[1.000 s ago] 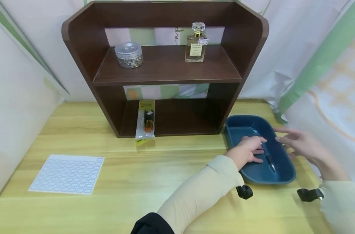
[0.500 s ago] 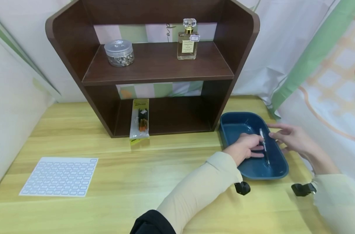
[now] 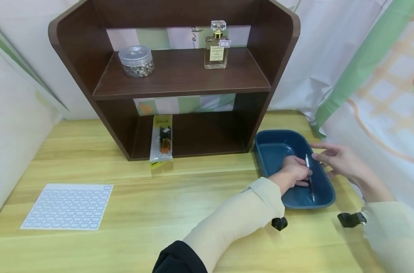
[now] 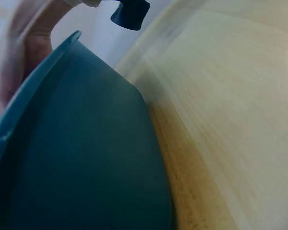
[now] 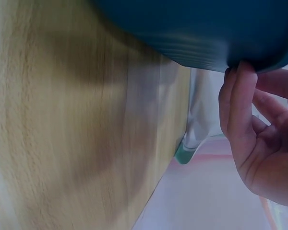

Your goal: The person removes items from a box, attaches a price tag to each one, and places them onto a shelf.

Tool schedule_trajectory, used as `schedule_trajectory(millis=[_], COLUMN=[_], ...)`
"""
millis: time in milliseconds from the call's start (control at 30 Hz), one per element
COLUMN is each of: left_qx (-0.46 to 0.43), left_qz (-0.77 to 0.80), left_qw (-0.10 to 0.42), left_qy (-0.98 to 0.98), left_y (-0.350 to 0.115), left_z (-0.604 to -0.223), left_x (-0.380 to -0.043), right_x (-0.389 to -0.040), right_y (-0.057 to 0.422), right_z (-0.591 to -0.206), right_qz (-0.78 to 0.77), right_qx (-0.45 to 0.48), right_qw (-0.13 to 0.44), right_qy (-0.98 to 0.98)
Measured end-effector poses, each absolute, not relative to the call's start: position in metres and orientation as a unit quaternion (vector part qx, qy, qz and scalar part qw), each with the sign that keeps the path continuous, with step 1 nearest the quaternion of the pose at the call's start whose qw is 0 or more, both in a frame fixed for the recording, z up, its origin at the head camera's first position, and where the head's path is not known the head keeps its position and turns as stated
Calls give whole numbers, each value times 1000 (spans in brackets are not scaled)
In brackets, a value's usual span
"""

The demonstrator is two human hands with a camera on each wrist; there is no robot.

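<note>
A dark blue tray (image 3: 273, 146) stands on the table at the right, beside the shelf. Inside it my left hand (image 3: 294, 172) reaches over the near-left wall and pinches a slim pen (image 3: 311, 191) between thumb and fingers; the pen slants along the tray's right half. My right hand (image 3: 343, 161) grips the tray's right rim, thumb at the inner edge. In the right wrist view, fingertips of the right hand (image 5: 242, 100) press against the outer wall of the tray (image 5: 206, 28). The left wrist view is mostly filled by the tray's outer wall (image 4: 96, 143).
A dark brown two-tier shelf (image 3: 183, 89) stands at the back. Its upper tier holds a clear jar (image 3: 137, 62) and a perfume bottle (image 3: 216, 53); a packaged item (image 3: 162, 140) lies below. At left lies a label sheet (image 3: 68, 206). Fabric walls surround the table.
The pen has shifted and turned more upright in the head view, and my left fingers have closed on it. The right hand stays at the rim. The head view has shifted slightly.
</note>
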State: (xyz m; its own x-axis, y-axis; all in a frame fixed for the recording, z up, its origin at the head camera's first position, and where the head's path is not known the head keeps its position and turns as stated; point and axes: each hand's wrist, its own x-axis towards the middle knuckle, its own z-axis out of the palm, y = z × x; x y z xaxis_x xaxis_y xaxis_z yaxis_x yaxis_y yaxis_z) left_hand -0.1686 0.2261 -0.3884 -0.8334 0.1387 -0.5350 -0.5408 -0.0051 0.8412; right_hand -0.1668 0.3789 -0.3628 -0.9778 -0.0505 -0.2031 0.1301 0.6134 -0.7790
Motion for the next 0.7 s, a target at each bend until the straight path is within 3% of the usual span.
schedule_trajectory(millis=[700], left_qx=[-175], left_qz=[731], left_qw=[223], left_qy=[621], left_y=[222], left_z=[-384], left_x=[-166], right_x=[-164], right_y=[376], right_z=[-359], right_qz=[-434], right_qx=[23], right_qw=[107], right_qy=[894])
